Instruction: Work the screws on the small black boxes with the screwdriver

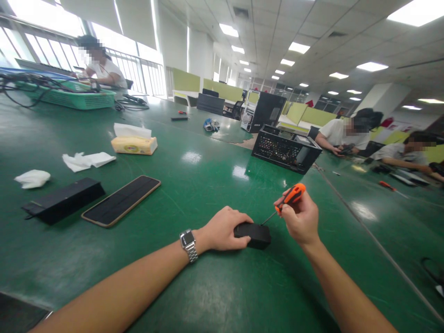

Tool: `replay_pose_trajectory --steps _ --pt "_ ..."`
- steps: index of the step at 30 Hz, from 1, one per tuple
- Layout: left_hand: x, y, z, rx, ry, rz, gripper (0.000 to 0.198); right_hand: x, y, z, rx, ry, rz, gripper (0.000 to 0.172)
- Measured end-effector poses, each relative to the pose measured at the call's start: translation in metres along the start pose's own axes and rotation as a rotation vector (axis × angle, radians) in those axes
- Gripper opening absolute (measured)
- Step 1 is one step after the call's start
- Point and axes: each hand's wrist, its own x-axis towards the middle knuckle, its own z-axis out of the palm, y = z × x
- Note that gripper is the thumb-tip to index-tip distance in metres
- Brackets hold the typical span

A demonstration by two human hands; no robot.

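Note:
Under my left hand (227, 230) lies a small black box-shaped block (257, 235), gripped at its left end between thumb and fingers and resting on the green tabletop. My right hand (302, 219) is closed round the orange and black handle of a screwdriver (293, 196). Its thin metal shaft slants down to the left, and the tip meets the top far edge of the block. Whether the tip sits in a screw is too small to tell. Left of my hands lie a phone (123, 200) with a dark screen and a long black casing (67, 199).
Crumpled tissues (88, 160) and a yellow tissue pack (134, 144) lie at left. Farther back are a green basket (78, 98) of cables, an open black computer case (286, 149) and a computer tower (267, 112). Another screwdriver (386, 186) lies at right, near two seated people.

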Motion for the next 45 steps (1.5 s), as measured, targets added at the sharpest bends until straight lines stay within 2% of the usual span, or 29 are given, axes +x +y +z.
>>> replay_pose_trajectory --steps 9,21,37,45 --pt "0.000 0.000 0.000 0.010 0.003 -0.003 0.037 0.003 -0.005 -0.002 -0.180 0.014 -0.010 0.017" --pt "0.000 0.001 -0.001 0.006 -0.010 -0.012 0.038 0.003 -0.021 -0.003 -0.514 0.048 -0.140 0.020" --pt "-0.001 0.002 -0.001 -0.002 -0.011 -0.011 0.037 -0.003 -0.031 0.003 -0.646 0.102 -0.234 0.023" --pt "-0.002 0.001 0.000 -0.007 -0.006 -0.004 0.036 -0.001 -0.031 0.002 -0.595 0.057 -0.163 0.024"
